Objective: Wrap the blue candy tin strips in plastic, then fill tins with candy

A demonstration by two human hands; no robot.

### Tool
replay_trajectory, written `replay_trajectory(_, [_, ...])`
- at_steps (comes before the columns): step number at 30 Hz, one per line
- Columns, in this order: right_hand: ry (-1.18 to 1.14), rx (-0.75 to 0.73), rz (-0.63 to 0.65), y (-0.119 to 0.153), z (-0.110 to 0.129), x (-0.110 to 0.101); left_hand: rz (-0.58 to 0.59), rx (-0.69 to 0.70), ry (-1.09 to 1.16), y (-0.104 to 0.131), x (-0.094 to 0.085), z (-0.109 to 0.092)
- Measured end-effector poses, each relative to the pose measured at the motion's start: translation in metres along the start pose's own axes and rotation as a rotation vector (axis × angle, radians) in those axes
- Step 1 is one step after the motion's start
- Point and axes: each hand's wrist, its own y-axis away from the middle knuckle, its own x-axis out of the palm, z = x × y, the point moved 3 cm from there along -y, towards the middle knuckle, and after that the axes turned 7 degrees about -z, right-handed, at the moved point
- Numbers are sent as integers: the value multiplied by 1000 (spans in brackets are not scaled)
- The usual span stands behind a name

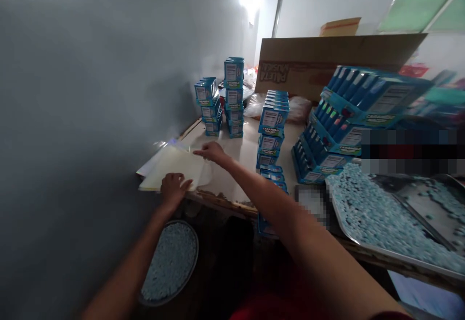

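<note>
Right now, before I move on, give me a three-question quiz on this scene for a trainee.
1. True or false: the left hand and right hand are both at the pale yellow sheets.
2. Fill in: the blue display boxes read CARAMELO ____.
3. What fills the round tub below the table? A) cardboard; B) pale blue candies; C) plastic bags.

Key: 1 true; 2 MACIZO; 3 B.

Both forearms are bare. The left forearm (141, 249) rises obliquely from the lower left of the frame; the left hand (173, 191), left of centre, shows bent fingers and a thumb spread rightward. The right forearm (259, 189) slants up from the lower right; the right hand (212, 152), slightly higher in the frame, directs its forefinger leftward.
</note>
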Motion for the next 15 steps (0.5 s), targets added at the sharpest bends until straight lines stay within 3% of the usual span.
replay_trajectory(3, [-63, -7, -140, 4, 4, -38, 79, 20, 40, -7, -1, 5])
replay_trajectory(6, [-315, -133, -424, 36, -2, -107, 26, -6, 146, -11, -10, -20])
replay_trajectory(8, [-542, -204, -611, 79, -21, -151, 32, -90, 382, -6, -6, -60])
replay_trajectory(10, [-659, -152, -695, 127, -55, -175, 170, -253, 761, 5, 11, -116])
replay_trajectory(12, [-735, 8, -702, 168, -97, -174, 350, -394, 1153, 20, 36, -179])
replay_trajectory(15, [-976, 300, -701, 200, -151, -142, 547, -511, 1429, 36, 66, -252])
